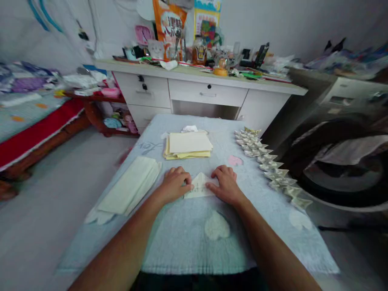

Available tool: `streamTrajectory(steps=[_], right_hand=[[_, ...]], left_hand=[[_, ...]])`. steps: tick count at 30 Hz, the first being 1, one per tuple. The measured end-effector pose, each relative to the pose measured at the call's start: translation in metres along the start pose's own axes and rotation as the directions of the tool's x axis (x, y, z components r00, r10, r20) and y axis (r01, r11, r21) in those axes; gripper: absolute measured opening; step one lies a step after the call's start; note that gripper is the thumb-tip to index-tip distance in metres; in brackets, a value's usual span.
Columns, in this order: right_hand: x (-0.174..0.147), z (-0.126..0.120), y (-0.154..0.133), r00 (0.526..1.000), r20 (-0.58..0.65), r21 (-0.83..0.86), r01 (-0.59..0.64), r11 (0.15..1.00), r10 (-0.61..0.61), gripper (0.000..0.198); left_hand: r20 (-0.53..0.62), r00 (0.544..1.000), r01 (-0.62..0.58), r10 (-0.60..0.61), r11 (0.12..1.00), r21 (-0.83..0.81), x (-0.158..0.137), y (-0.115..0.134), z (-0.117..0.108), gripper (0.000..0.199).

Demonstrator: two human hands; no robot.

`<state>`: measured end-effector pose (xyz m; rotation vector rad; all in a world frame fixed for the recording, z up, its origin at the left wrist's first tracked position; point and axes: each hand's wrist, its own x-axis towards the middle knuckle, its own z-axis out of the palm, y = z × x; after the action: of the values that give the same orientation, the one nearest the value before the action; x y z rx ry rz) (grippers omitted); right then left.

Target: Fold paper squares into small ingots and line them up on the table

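On the cloth-covered table in front of me lies a small sheet of paper (199, 186), folded to a point at the top, with dark print or writing on it. My left hand (176, 184) pinches its left edge between thumb and curled fingers. At the right edge, my right hand (224, 184) has its thumb on the paper and its fingers bent over the slanted side. Beyond the hands is a stack of cream and yellow paper (190, 143). Long folded pale sheets (130, 186) lie to the left. Rows of folded paper boats (269, 163) line the right side.
A pale blue cloth with heart shapes (188, 242) covers the table. Behind it stands a white desk (209, 95) crowded with jars and packets. A washing machine (339, 133) is close on the right, and a bed (39, 113) is at the left.
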<state>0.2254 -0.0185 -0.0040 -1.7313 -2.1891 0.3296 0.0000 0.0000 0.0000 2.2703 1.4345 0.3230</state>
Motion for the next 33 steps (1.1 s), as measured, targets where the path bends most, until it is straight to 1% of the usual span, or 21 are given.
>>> streamTrajectory(steps=[3,6,8,11,12,14,16,17,18,19,21,23,24,25,27,29,30,31,33], right_hand=[[0.002,0.005,0.0,1.0,0.011,-0.006,0.004,1.0,-0.004,0.03],[0.002,0.006,-0.001,1.0,0.008,0.034,0.021,0.999,-0.021,0.026],[0.002,0.004,-0.001,0.999,-0.005,0.076,0.037,0.996,-0.037,0.024],[0.001,0.001,-0.002,0.998,-0.028,0.158,0.067,0.985,-0.063,0.016],[0.001,0.0,-0.002,0.997,-0.034,0.199,0.08,0.977,-0.074,0.014],[0.001,-0.001,-0.002,0.995,-0.055,0.322,0.097,0.942,-0.083,0.01],[0.002,-0.001,-0.002,0.995,-0.089,0.509,0.088,0.856,-0.05,0.01],[0.003,-0.001,-0.001,0.993,-0.115,0.613,0.08,0.786,-0.011,0.012],[0.004,-0.001,0.0,0.989,-0.143,0.71,0.075,0.7,0.04,0.015],[0.005,-0.001,0.001,0.981,-0.168,0.792,0.076,0.606,0.096,0.02],[0.007,-0.001,0.004,0.962,-0.195,0.892,0.094,0.441,0.191,0.03],[0.008,0.0,0.005,0.959,-0.178,0.934,0.093,0.344,0.222,0.033],[0.008,0.001,0.004,0.966,-0.152,0.945,0.08,0.316,0.21,0.032],[0.008,0.002,0.002,0.976,-0.122,0.954,0.064,0.294,0.183,0.029],[0.008,0.005,-0.004,0.993,-0.051,0.97,0.025,0.241,0.102,0.026],[0.007,0.009,-0.01,0.999,0.005,0.988,-0.01,0.154,0.033,0.03],[0.007,0.011,-0.013,0.999,0.023,0.993,-0.026,0.115,0.026,0.032],[0.007,0.012,-0.016,0.998,0.036,0.995,-0.04,0.091,0.045,0.032],[0.007,0.014,-0.018,0.994,0.06,0.996,-0.066,0.064,0.09,0.029]], left_hand=[[-0.064,0.998,0.023,-0.022,0.999,0.027,0.003,0.002,0.005,0.014],[-0.122,0.993,0.001,-0.005,0.999,-0.037,0.005,0.004,0.008,0.022],[-0.143,0.99,-0.035,0.016,0.99,-0.138,0.006,0.005,0.009,0.033],[-0.123,0.992,-0.061,0.022,0.945,-0.321,0.007,0.008,0.01,0.044],[-0.106,0.994,-0.059,0.02,0.926,-0.373,0.007,0.008,0.01,0.044],[-0.068,0.998,-0.047,0.018,0.889,-0.455,0.008,0.009,0.01,0.033],[-0.05,0.999,-0.031,0.006,0.85,-0.525,0.009,0.008,0.01,0.015],[-0.05,0.999,-0.019,-0.011,0.823,-0.568,0.009,0.007,0.01,0.011],[-0.053,0.998,-0.007,-0.033,0.783,-0.622,0.01,0.007,0.011,0.013],[-0.057,0.997,0.001,-0.056,0.724,-0.69,0.011,0.007,0.011,0.016],[-0.057,0.994,0.001,-0.089,0.544,-0.839,0.012,0.009,0.013,0.02],[-0.052,0.993,-0.01,-0.109,0.347,-0.938,0.013,0.013,0.015,0.029],[-0.054,0.991,-0.017,-0.124,0.284,-0.959,0.014,0.016,0.017,0.032],[-0.057,0.989,-0.022,-0.135,0.249,-0.968,0.014,0.018,0.018,0.034],[-0.071,0.987,-0.037,-0.141,0.231,-0.972,0.014,0.023,0.022,0.037],[-0.079,0.989,-0.045,-0.126,0.251,-0.967,0.014,0.027,0.026,0.038],[-0.077,0.991,-0.044,-0.113,0.268,-0.962,0.014,0.028,0.027,0.038],[-0.069,0.993,-0.039,-0.097,0.289,-0.957,0.015,0.028,0.029,0.037],[-0.048,0.997,-0.024,-0.063,0.348,-0.937,0.015,0.029,0.032,0.038]])
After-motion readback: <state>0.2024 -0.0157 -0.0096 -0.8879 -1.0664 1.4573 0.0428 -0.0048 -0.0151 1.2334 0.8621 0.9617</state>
